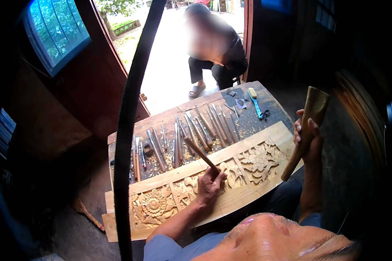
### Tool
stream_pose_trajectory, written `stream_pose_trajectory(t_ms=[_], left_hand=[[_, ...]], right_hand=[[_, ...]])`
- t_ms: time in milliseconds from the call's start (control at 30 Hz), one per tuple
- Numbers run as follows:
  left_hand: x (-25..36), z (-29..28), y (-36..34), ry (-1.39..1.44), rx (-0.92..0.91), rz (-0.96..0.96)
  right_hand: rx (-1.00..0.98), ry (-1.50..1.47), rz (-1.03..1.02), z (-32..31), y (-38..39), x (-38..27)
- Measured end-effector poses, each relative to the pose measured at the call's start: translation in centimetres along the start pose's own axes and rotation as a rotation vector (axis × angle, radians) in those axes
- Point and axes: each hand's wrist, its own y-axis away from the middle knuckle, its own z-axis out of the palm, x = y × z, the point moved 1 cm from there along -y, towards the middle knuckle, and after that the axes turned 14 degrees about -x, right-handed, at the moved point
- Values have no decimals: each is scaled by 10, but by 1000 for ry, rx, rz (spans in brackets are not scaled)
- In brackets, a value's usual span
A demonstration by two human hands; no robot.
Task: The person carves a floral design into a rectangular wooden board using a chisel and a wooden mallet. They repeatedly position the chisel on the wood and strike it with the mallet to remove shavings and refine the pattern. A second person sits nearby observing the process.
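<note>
A long pale wooden board, carved in relief with flowers and leaves in framed panels, lies along the near side of the bench. My left hand is closed around a wood-carving chisel over the middle panels. The chisel's wooden handle slants up and to the left; its cutting end is hidden by my hand. Raised beyond the board's right end, my right hand grips a wooden mallet, thick end up, apart from the chisel.
Several carving chisels lie in a row on the workbench among shavings. A blue-handled brush is at its far right. Another person sits in the doorway behind. A dark strap crosses the view at left.
</note>
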Motion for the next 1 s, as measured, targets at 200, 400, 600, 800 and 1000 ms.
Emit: stream_pose_trajectory(t_ms=[200, 400, 600, 800, 1000], left_hand=[[1, -1, 2, 5, -14, -34], [-1, 0, 2, -28, 1, -6], [5, -4, 2, -53, -15, -32], [1, -2, 1, -28, -9, -47], [-1, -1, 1, -27, -15, -29]], right_hand=[[61, -107, 71, -4, 8, 34], [71, -39, 101, -2, 8, 37], [81, -18, 149, 1, 3, 32], [105, 209, 63, -29, -4, -2], [37, 213, -196, -71, -7, -101]])
